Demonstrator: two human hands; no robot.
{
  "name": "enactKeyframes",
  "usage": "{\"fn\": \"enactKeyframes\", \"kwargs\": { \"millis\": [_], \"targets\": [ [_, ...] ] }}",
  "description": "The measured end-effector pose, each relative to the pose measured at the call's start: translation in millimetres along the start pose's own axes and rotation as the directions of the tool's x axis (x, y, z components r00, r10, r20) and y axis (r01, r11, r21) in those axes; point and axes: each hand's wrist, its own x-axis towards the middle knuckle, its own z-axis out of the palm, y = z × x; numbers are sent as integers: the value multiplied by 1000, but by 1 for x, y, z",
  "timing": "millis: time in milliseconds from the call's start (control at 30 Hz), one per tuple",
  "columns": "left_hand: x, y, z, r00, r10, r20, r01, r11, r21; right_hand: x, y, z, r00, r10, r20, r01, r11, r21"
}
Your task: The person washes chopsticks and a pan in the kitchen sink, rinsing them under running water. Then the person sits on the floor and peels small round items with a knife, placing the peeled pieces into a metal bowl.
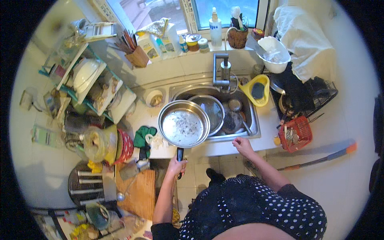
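Observation:
My left hand (177, 166) is closed around the black handle of a steel frying pan (183, 123). The pan is held over the counter and the left edge of the sink, with dark residue and a wet shine on its inner base. My right hand (243, 146) is just in front of the sink's front rim; its fingers are curled and I see nothing in them. In the steel sink (256, 132) lie a large round pan or lid (213, 111), a ladle (235, 105) and other dark, wet ware. What lies beneath the held pan is hidden.
The faucet (222, 70) stands behind the sink. A yellow strainer basket (261, 81) sits at its back right corner, a red plastic basket (309, 132) farther right. Left are a small bowl (163, 99), a green cloth (144, 136) and a dish rack (111, 112). Bottles line the windowsill.

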Motion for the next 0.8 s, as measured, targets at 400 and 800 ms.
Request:
{"fn": "enactKeyframes", "kwargs": {
  "millis": [400, 800],
  "targets": [
    [9, 25, -52, 995, -92, -41, 92, 996, -7, 194, 87, 133, 751, 659, 33, -658, 744, 118],
    [-69, 14, -21, 912, -374, -168, 295, 883, -365, 206, 87, 135, 765, 637, 97, -643, 747, 169]
  ]
}}
